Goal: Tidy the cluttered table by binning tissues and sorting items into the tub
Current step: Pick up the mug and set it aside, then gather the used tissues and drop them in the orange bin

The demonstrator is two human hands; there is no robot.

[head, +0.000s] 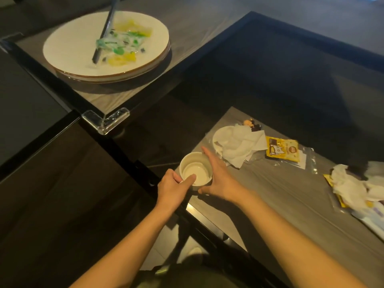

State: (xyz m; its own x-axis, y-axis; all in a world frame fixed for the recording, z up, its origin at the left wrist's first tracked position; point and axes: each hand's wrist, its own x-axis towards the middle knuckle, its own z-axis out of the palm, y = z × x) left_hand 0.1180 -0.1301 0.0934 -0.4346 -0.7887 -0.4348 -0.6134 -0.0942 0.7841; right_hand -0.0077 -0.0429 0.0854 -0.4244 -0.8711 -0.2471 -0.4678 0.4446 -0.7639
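1. The small white cup (196,171) is pinched at its near rim by the left hand (171,187), thumb inside and fingers outside; the right hand (218,175) is spread open and flat against the cup's far side, nothing held in it. The cup sits at the near corner of the lower bench (280,196), right by the edge. A slip of that thin rim grip could see it tipped over the edge to the floor.

2. Whether liquid is left in the cup cannot be told; if so, a tilted lift could spill it.

3. The crumpled tissues (239,145) on the small plate (221,134) are just beyond the right hand. They could be brushed off by a careless sweep.

4. A yellow sachet (281,151) and a second tissue heap (351,183) are still to be cleared; light scraps could be dragged along.

5. No tub or bin is seen, so the carry is judged blind.

6. On the upper bench, the stacked plates (68,44) carry wrappers (122,43) and a dark stick-like utensil (105,30), which could slide off if the stack is lifted at a tilt.
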